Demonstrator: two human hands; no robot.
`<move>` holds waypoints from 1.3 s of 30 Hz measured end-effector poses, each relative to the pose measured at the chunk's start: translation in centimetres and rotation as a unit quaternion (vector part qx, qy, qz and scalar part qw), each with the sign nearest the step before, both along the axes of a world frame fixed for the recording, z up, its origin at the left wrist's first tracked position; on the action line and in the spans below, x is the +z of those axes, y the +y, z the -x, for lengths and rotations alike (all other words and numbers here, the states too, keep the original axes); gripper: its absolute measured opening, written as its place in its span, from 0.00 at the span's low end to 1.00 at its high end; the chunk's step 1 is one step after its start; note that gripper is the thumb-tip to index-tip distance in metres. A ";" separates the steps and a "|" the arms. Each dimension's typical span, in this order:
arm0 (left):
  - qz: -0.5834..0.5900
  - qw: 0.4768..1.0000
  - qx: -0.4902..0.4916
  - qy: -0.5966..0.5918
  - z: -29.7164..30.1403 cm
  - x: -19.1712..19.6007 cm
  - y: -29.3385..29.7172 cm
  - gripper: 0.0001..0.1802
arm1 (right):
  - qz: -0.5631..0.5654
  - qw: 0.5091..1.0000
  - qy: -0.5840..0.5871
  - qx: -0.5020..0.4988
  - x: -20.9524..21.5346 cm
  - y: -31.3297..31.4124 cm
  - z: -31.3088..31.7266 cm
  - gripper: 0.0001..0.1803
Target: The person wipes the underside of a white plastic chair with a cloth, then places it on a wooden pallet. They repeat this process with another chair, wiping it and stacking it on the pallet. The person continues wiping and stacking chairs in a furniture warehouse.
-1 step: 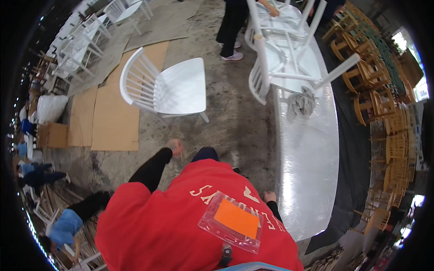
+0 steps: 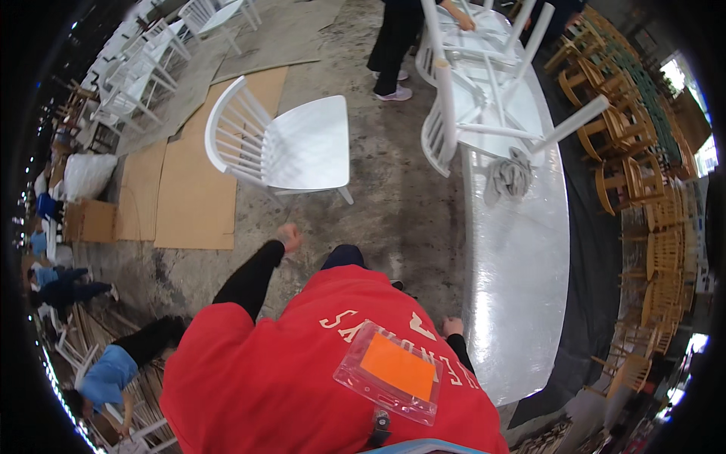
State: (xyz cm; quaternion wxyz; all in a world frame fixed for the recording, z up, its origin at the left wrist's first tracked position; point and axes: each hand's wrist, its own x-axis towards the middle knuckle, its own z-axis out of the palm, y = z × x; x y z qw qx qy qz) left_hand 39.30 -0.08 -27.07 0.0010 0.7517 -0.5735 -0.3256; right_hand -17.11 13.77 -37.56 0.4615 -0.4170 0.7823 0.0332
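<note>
The left hand point(image 2: 289, 236) hangs curled and empty just below the white chair point(image 2: 302, 147), which stands upright on the concrete floor point(image 2: 393, 197). The right hand point(image 2: 452, 326) rests at the edge of the table point(image 2: 522, 287); whether it grips, I cannot tell.

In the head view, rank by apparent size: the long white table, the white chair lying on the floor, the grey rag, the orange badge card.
1. long white table
2. white chair
3. orange badge card and grey rag: alike; the card's nearness makes ranking unsure.
</note>
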 end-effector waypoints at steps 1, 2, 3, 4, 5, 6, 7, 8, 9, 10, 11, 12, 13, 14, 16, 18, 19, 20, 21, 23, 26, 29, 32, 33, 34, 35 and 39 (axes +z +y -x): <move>0.071 0.996 0.053 0.012 -2.2 0.4 -0.9 0.12 | 0.140 0.982 0.055 0.116 -0.7 -0.7 0.1 0.25; 0.128 0.987 0.091 -0.034 -4.0 1.6 -2.4 0.10 | 0.060 0.997 -0.003 -0.041 -0.7 -2.7 -1.5 0.24; 0.185 0.973 0.125 -0.059 -5.2 2.5 -4.6 0.08 | 0.100 0.995 0.020 -0.012 -0.9 -3.8 -2.0 0.24; 0.229 0.959 0.162 -0.026 -7.0 3.3 -6.7 0.11 | 0.144 0.988 0.054 0.016 -0.8 -5.1 -2.1 0.24; 0.269 0.943 0.196 -0.002 -8.6 3.5 -8.8 0.14 | 0.183 0.979 0.080 0.043 -0.8 -5.9 -2.8 0.24; 0.230 0.951 0.200 -0.055 -11.7 4.2 -9.8 0.18 | 0.158 0.987 0.014 -0.036 -0.9 -6.9 -5.1 0.24; 0.211 0.947 0.211 -0.116 -16.9 5.7 -10.6 0.21 | 0.148 0.981 -0.064 -0.108 -0.4 -9.6 -8.5 0.24; 0.223 0.942 0.219 -0.119 -19.9 4.5 -10.9 0.23 | 0.122 0.971 -0.103 -0.175 0.5 -10.5 -10.7 0.24; 0.237 0.940 0.213 -0.122 -22.2 4.2 -12.5 0.26 | 0.123 0.967 -0.101 -0.197 0.4 -10.4 -12.5 0.24; 0.252 0.937 0.207 -0.127 -24.4 3.9 -14.0 0.28 | 0.125 0.962 -0.101 -0.219 0.2 -10.6 -14.3 0.24; 0.224 0.943 0.209 -0.132 -26.3 3.5 -15.6 0.31 | 0.127 0.956 -0.100 -0.243 -0.3 -10.7 -16.5 0.24; 0.195 0.947 0.213 -0.140 -28.1 2.9 -16.7 0.34 | 0.128 0.947 -0.098 -0.279 -1.2 -10.7 -19.1 0.24; 0.166 0.950 0.218 -0.148 -30.0 2.4 -18.0 0.36 | 0.129 0.936 -0.096 -0.314 -2.0 -10.8 -21.8 0.23; 0.145 0.951 0.236 -0.140 -32.2 2.1 -18.7 0.41 | 0.123 0.926 -0.097 -0.343 -2.8 -10.5 -24.3 0.23; 0.156 0.963 0.173 -0.138 -35.2 -0.2 -19.3 0.41 | 0.044 0.891 -0.147 -0.426 -3.1 -10.7 -29.9 0.14; 0.190 0.966 0.101 -0.146 -37.6 -0.4 -21.3 0.40 | -0.005 0.882 -0.215 -0.419 -3.2 -12.1 -34.9 0.13; 0.207 0.963 0.025 -0.170 -39.5 -1.2 -20.8 0.40 | 0.015 0.903 -0.219 -0.369 -3.2 -13.1 -36.6 0.13; 0.225 0.948 -0.074 -0.211 -40.5 -0.3 -21.9 0.40 | 0.039 0.900 -0.242 -0.360 -4.0 -14.1 -38.6 0.13; 0.238 0.932 -0.152 -0.229 -42.2 -0.8 -21.4 0.39 | 0.067 0.908 -0.242 -0.334 -3.9 -15.5 -40.1 0.12; 0.156 0.897 -0.353 -0.217 -44.1 -0.4 -22.3 0.34 | 0.051 0.882 -0.272 -0.382 -3.6 -18.5 -43.2 0.12; 0.064 0.801 -0.564 -0.192 -44.3 1.1 -24.2 0.26 | 0.004 0.888 -0.293 -0.355 -5.8 -21.6 -47.0 0.12; 0.038 0.746 -0.628 -0.217 -45.4 1.1 -28.4 0.24 | -0.021 0.886 -0.323 -0.333 -7.4 -24.5 -50.5 0.13; -0.003 0.706 -0.683 -0.190 -45.3 -0.7 -28.9 0.20 | -0.015 0.871 -0.300 -0.388 -8.9 -21.7 -52.4 0.13; 0.001 0.700 -0.689 -0.188 -45.2 -0.8 -29.8 0.20 | -0.013 0.874 -0.292 -0.388 -8.7 -21.4 -52.7 0.13; 0.001 0.680 -0.705 -0.201 -45.4 -0.5 -30.2 0.21 | -0.012 0.876 -0.284 -0.389 -8.2 -20.3 -53.2 0.13; -0.029 0.660 -0.722 -0.205 -45.8 -0.5 -30.6 0.23 | -0.012 0.878 -0.282 -0.388 -7.4 -19.0 -54.1 0.13; -0.125 0.628 -0.743 -0.196 -45.4 -1.9 -32.1 0.21 | -0.051 0.838 -0.267 -0.473 -6.6 -12.2 -55.1 0.14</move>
